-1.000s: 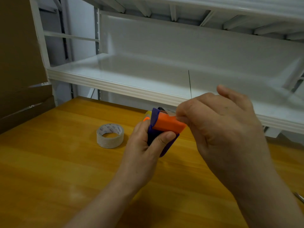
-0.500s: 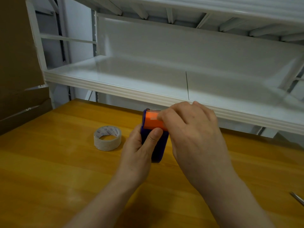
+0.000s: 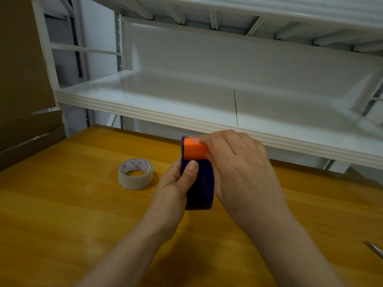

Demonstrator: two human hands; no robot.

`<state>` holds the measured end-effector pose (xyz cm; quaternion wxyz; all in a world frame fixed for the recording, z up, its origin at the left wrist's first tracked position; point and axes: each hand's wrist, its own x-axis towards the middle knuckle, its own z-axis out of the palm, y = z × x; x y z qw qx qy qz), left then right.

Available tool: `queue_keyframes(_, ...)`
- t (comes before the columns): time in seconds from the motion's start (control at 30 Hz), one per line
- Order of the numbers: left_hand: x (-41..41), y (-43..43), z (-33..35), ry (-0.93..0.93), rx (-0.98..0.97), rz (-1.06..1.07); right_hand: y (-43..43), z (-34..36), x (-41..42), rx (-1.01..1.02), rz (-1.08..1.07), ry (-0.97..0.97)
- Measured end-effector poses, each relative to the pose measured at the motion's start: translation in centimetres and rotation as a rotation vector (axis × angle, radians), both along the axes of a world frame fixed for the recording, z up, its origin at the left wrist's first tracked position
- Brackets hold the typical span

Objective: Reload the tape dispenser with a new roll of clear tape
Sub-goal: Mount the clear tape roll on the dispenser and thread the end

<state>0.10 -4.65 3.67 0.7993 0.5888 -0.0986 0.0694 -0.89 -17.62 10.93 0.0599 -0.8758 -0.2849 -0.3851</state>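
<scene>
Two hands on one tape dispenser (image 3: 200,183), held upright over the glossy yellow wooden desk (image 3: 62,214). My left hand (image 3: 176,183) wraps its purple body, thumb on the face. My right hand (image 3: 238,168) grips its orange top with bent fingers. One round roll of clear tape (image 3: 135,174) lies flat left of the dispenser. Beyond it runs a white metal shelf (image 3: 186,112).

Blue print on the tape roll (image 3: 135,181) core, too blurred to read
</scene>
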Motion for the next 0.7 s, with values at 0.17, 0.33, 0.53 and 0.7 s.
queue_keyframes(0.17, 0.1, -0.2, -0.2, 0.014, -0.089, 0.046, 0.2, -0.6, 0.7, 0.039, 0.020, 0.058)
queue_keyframes(0.33, 0.2, -0.2, 0.1, 0.051, -0.168, 0.113, 0.6, -1.2, 0.8, 0.086, 0.011, 0.149)
queue_keyframes(0.53, 0.6, 0.0, 0.0, 0.103, -0.294, 0.149, 0.5, -1.4, 0.6, 0.148, 0.057, 0.548)
queue_keyframes(0.7, 0.5, 0.0, 0.5, 0.145, -0.388, 0.135, 0.9, -2.4, 1.0, 0.101, 0.070, 0.668)
